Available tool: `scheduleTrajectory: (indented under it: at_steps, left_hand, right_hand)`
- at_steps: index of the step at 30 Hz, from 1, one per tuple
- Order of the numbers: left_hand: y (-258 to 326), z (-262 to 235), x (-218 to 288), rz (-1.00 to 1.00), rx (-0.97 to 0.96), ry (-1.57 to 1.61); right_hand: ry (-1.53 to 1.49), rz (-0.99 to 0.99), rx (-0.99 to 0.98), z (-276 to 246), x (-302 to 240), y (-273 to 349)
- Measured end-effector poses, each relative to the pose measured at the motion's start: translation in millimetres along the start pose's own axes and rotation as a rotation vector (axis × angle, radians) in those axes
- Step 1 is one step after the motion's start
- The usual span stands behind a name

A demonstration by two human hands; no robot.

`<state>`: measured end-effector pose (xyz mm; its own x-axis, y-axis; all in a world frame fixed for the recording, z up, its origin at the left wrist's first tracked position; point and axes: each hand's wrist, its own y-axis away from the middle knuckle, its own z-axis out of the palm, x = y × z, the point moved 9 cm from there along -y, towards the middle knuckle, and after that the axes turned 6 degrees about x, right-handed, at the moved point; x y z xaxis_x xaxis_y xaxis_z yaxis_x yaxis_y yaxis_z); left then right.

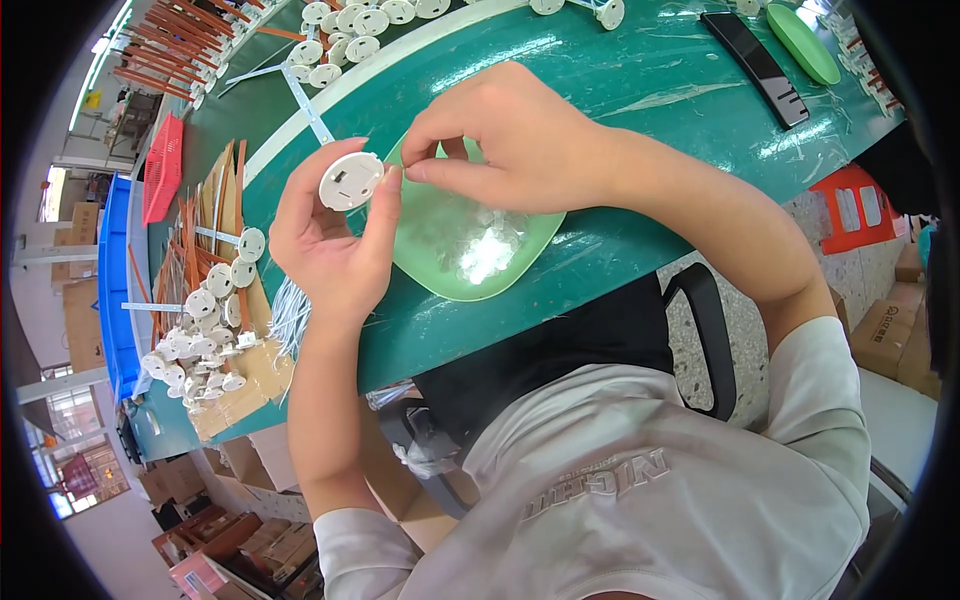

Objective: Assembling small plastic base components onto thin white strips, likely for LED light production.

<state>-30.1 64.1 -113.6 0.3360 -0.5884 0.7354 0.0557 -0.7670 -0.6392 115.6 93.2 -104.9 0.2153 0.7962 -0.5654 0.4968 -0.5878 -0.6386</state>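
My left hand (330, 255) grips a round white plastic disc (345, 188) by its edge, its slotted face turned up. From behind the disc a pale blue-white strip (308, 108) runs up and away to the left, apparently fixed to it. Close by on the right, my right hand (515, 135) has its thumb and forefinger pinched together; whatever sits between them is too small to make out. Beneath both hands lies a light green plate (425, 268) holding a pile of small clear pieces (490, 252).
Left on cardboard (235, 410) lie several white discs on strips (205, 335), near a blue tray (118, 290) and red basket (162, 168). More discs (350, 30) crowd the far edge. A black phone (755, 70) and green dish (803, 43) rest far right.
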Motion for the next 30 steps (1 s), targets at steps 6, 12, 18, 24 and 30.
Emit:
scheduleTrajectory:
  at_steps: [6,12,18,24,30]
  left_hand:
    - [-0.9,0.3,-2.2,0.000,-0.011,0.010]
    - [-0.9,1.3,1.8,0.034,-0.013,-0.005]
    - [-0.9,1.3,0.7,0.046,-0.009,-0.007]
    - [-0.2,1.0,0.7,0.050,-0.024,-0.005]
    - [0.8,14.0,21.7,0.211,-0.137,0.084]
  right_hand:
    - [0.003,0.012,0.029,-5.3,1.8,-1.3]
    - [-0.033,0.074,0.041,-10.1,1.9,-2.7]
    - [-0.055,0.058,0.093,-13.2,2.7,-1.8]
    - [-0.054,0.041,0.078,-13.3,-0.5,-2.9]
    - [0.071,-0.226,0.416,-41.7,-28.0,2.3]
